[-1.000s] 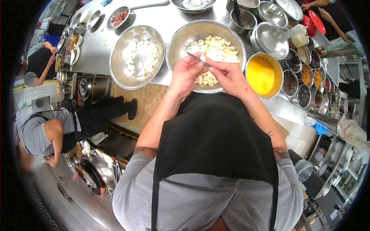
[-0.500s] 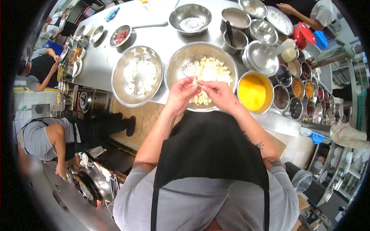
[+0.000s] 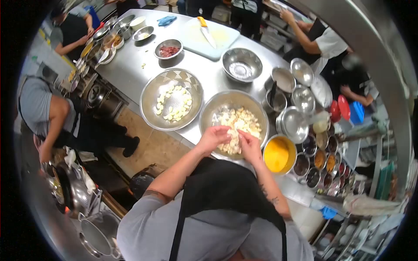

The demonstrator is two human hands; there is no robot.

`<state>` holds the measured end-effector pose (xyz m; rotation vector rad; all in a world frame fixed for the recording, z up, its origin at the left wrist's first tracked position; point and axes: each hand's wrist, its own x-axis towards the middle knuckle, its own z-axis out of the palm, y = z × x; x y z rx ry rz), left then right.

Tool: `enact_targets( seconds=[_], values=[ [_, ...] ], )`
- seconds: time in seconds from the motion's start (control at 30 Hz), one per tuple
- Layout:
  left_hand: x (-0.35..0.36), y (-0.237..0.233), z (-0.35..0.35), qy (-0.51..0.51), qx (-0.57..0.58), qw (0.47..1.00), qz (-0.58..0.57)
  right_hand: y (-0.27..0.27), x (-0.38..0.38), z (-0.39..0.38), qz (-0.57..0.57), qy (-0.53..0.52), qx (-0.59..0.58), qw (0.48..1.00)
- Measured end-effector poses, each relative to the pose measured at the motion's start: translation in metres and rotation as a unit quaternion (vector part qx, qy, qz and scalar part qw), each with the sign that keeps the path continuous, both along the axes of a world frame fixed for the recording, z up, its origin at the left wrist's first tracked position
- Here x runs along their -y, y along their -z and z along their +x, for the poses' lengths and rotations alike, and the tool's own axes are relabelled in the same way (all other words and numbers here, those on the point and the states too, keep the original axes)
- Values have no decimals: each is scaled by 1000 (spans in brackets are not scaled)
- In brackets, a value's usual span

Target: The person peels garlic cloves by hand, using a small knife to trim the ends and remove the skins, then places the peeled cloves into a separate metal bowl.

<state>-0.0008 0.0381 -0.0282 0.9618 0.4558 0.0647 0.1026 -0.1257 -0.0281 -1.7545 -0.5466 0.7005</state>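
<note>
Above a large steel bowl point(image 3: 204, 114) heaped with garlic cloves point(image 3: 250, 124), my two hands work close together. My left hand point(image 3: 214, 139) has its fingertips pinched on a pale garlic clove, which is hard to tell from the cloves behind it. Opposite, the thumb and fingers of my right hand point(image 3: 250, 147) are closed at the same small piece, a short gap from the left fingers. To the left stands a perforated steel colander point(image 3: 149, 95), with smooth, pale peeled cloves point(image 3: 178, 112) spread over its bottom.
A pot of yellow liquid point(image 3: 278, 155) stands beside my right hand. Further back are an empty colander point(image 3: 242, 65), a bowl of red meat point(image 3: 169, 51) and a knife point(image 3: 208, 35) on a cutting board point(image 3: 217, 51). Stacked bowls point(image 3: 295, 124) stand right; a co-worker point(image 3: 48, 108) stands left.
The view has tilted up and turned, showing more of the table's far side. My fingertips, earlier together on a clove, are now slightly apart and lower over the bowl.
</note>
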Motion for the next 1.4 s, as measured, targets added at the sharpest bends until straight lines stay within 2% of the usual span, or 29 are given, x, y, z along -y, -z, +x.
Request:
enact_targets(
  seconds=[0.1, 0.17, 0.23, 0.4, 0.53, 0.63, 0.73, 0.87, 1.07, 1.33, 1.4],
  values=[
    [0, 14, 1, -39, 18, 999, 12, 2, -3, -3, -26, 20, -29, 999],
    [-2, 18, 2, -41, 12, 999, 3, 16, -1, 4, -102, -28, -18, 994],
    [-1, 18, 3, -47, 10, 999, 16, 22, -3, 2, -117, -20, 15, 993],
    [-4, 8, 2, -45, 14, 997, 58, -4, -13, -4, -114, 44, -111, 986],
    [-3, 16, 3, -57, 56, 996, 32, -1, -12, -4, -76, 88, -129, 985],
    [-5, 22, 5, -58, 79, 995, 18, 3, -15, -7, -105, 114, -98, 983],
    [-6, 24, 4, -49, 95, 994, 16, 3, -17, -9, -149, 88, -103, 980],
    [-10, 21, 3, -34, 107, 993, -45, 8, -12, -2, -190, 89, -116, 971],
    [-12, 23, 1, -19, 112, 992, -58, 8, -15, -1, -180, 96, -121, 971],
    [-18, 13, 0, 17, 74, 997, -34, 2, -19, -9, -79, 144, -176, 971],
    [-18, 12, 2, 22, 72, 997, -26, 0, -19, -10, -85, 147, -164, 972]
  ],
)
